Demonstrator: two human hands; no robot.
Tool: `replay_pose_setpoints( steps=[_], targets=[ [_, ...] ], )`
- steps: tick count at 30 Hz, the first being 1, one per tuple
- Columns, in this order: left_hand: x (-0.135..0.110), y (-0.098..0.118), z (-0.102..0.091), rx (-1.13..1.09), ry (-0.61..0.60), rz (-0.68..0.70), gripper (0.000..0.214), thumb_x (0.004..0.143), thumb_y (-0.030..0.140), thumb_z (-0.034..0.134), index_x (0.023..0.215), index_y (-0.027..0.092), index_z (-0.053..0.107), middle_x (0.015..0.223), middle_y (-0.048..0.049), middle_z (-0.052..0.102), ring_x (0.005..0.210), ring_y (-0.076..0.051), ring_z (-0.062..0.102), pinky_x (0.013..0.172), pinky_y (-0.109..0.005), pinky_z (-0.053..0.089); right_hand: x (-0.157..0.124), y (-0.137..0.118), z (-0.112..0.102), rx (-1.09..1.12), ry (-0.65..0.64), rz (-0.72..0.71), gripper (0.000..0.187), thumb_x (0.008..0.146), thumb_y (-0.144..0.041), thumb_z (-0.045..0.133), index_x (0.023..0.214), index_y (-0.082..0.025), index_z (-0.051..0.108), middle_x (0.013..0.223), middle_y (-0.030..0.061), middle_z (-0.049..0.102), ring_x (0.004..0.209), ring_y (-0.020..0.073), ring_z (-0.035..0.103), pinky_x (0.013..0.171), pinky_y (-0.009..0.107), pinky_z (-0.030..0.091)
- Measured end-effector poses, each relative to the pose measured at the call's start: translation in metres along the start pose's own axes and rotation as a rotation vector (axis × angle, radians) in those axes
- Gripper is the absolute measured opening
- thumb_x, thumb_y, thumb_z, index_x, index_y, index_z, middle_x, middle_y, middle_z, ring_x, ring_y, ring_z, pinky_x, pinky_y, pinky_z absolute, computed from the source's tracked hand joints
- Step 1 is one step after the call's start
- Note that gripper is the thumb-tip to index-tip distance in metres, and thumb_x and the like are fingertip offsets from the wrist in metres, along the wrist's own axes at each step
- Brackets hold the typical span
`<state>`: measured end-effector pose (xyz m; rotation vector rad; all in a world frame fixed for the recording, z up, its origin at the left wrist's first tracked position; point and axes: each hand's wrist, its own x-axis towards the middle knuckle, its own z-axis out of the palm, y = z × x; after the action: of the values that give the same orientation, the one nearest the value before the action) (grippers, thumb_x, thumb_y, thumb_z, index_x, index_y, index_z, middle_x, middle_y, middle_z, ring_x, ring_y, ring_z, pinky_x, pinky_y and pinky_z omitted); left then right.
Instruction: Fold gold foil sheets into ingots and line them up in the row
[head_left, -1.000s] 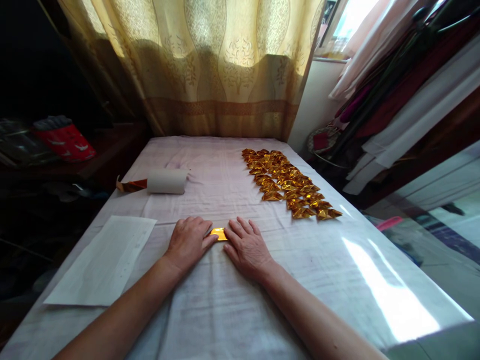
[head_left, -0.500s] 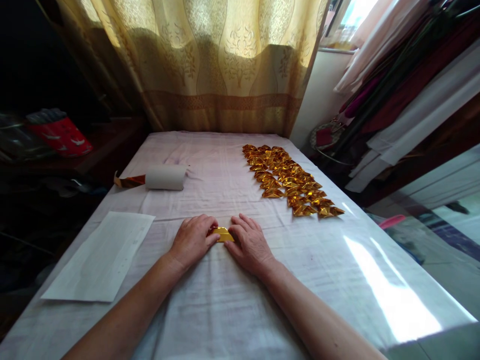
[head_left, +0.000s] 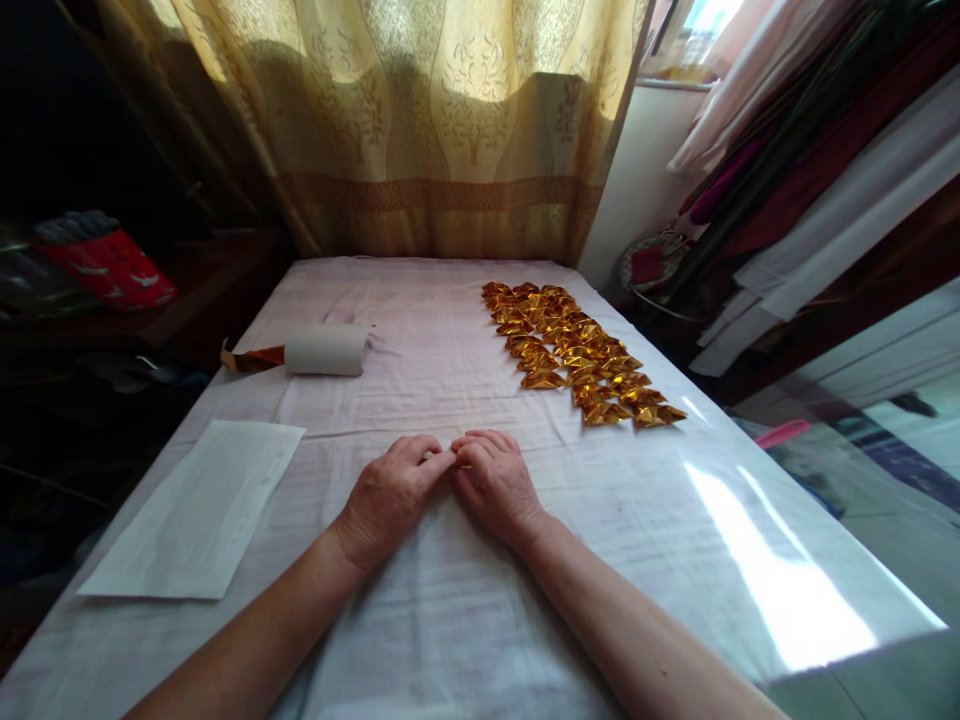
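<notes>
The left hand [head_left: 394,492] and right hand [head_left: 496,485] are touching, fingers curled nearly closed; whether they're gripping anything, I can't tell! Beyond them, rightward, finished-looking gold-foil ingots [head_left: 581,352] are lying in rows; what's left isn't showing.

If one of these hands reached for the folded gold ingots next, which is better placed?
Probably the right hand: the folded gold ingots lie ahead of it, on its own side. The left hand is farther from them, nearer the white paper sheet.
</notes>
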<state>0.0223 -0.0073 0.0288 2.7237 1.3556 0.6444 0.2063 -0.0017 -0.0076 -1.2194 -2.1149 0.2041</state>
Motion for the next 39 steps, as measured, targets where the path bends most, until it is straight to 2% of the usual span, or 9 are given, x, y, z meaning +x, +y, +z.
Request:
replay_pose_setpoints(
  steps=[3, 8, 12, 16, 21, 24, 27, 31, 39],
  targets=[
    [-0.002, -0.007, 0.005, -0.053, 0.047, 0.066, 0.023, 0.096, 0.015, 0.048, 0.105, 0.022, 0.068, 0.097, -0.0044, 0.067, 0.092, -0.018, 0.061, 0.081, -0.028, 0.052, 0.001, -0.002, -0.003, -0.004, -0.020, -0.001, 0.005, 0.087, -0.020, 0.063, 0.091, -0.023, 0.064, 0.094, 0.0033, 0.073, 0.105, 0.0214, 0.063, 0.100, 0.038, 0.042],
    [-0.005, -0.027, 0.005, -0.231, 0.111, 0.123, 0.025, 0.098, 0.018, 0.045, 0.103, 0.023, 0.069, 0.104, -0.0058, 0.069, 0.101, -0.017, 0.063, 0.090, -0.032, 0.054, 0.002, 0.005, -0.008, -0.082, -0.088, -0.076, 0.027, 0.087, -0.018, 0.063, 0.112, -0.026, 0.068, 0.123, 0.0042, 0.069, 0.125, 0.0233, 0.053, 0.107, 0.040, 0.037],
    [-0.006, -0.046, 0.006, -0.289, 0.053, 0.172, 0.027, 0.097, 0.015, 0.042, 0.106, 0.022, 0.067, 0.112, -0.0075, 0.070, 0.114, -0.018, 0.062, 0.100, -0.034, 0.052, 0.003, 0.010, -0.009, -0.135, -0.086, -0.180, 0.020, 0.093, -0.019, 0.059, 0.102, -0.030, 0.073, 0.121, 0.0016, 0.070, 0.124, 0.0212, 0.055, 0.106, 0.039, 0.037],
    [-0.004, -0.058, 0.008, -0.208, 0.007, 0.250, 0.024, 0.096, 0.013, 0.046, 0.100, 0.020, 0.068, 0.114, -0.0066, 0.071, 0.123, -0.020, 0.057, 0.108, -0.039, 0.047, 0.004, 0.007, -0.008, -0.163, -0.113, -0.304, 0.018, 0.096, -0.022, 0.057, 0.098, -0.029, 0.074, 0.116, 0.0001, 0.073, 0.119, 0.0198, 0.058, 0.105, 0.038, 0.038],
    [-0.011, -0.054, 0.002, -0.133, -0.039, 0.203, 0.027, 0.090, 0.010, 0.047, 0.101, 0.020, 0.069, 0.116, -0.0062, 0.071, 0.122, -0.021, 0.058, 0.110, -0.041, 0.045, 0.005, 0.001, -0.007, -0.132, -0.195, -0.339, 0.018, 0.098, -0.023, 0.056, 0.097, -0.028, 0.074, 0.109, -0.0007, 0.075, 0.110, 0.0177, 0.061, 0.099, 0.034, 0.041],
    [-0.018, -0.044, 0.001, -0.136, -0.038, 0.127, 0.020, 0.092, 0.020, 0.051, 0.101, 0.019, 0.069, 0.115, -0.0075, 0.072, 0.117, -0.022, 0.061, 0.109, -0.043, 0.046, 0.006, -0.001, -0.010, -0.087, -0.209, -0.359, 0.017, 0.098, -0.024, 0.057, 0.096, -0.026, 0.074, 0.106, -0.0001, 0.075, 0.106, 0.0175, 0.063, 0.095, 0.033, 0.042],
    [-0.022, -0.038, 0.003, -0.151, -0.012, 0.059, 0.016, 0.094, 0.029, 0.055, 0.096, 0.020, 0.068, 0.112, -0.0078, 0.072, 0.114, -0.023, 0.063, 0.104, -0.042, 0.049, 0.008, 0.000, -0.013, -0.017, -0.240, -0.328, 0.014, 0.097, -0.027, 0.059, 0.096, -0.026, 0.074, 0.107, 0.0004, 0.075, 0.106, 0.0171, 0.064, 0.093, 0.032, 0.043],
    [-0.023, -0.035, 0.008, -0.189, 0.013, -0.002, 0.012, 0.093, 0.028, 0.057, 0.096, 0.020, 0.066, 0.114, -0.0074, 0.071, 0.113, -0.022, 0.063, 0.102, -0.040, 0.050, 0.014, 0.003, -0.012, 0.113, -0.269, -0.257, 0.010, 0.093, -0.025, 0.063, 0.093, -0.024, 0.073, 0.106, 0.0011, 0.075, 0.106, 0.0175, 0.063, 0.094, 0.033, 0.042],
    [-0.026, -0.035, 0.008, -0.217, 0.033, -0.011, 0.014, 0.095, 0.031, 0.058, 0.099, 0.020, 0.066, 0.115, -0.0082, 0.070, 0.115, -0.022, 0.062, 0.104, -0.041, 0.049, 0.015, -0.002, 0.007, 0.169, -0.145, -0.030, 0.002, 0.085, -0.021, 0.069, 0.083, -0.021, 0.069, 0.097, 0.0033, 0.073, 0.092, 0.0189, 0.064, 0.088, 0.035, 0.045]
  ],
)
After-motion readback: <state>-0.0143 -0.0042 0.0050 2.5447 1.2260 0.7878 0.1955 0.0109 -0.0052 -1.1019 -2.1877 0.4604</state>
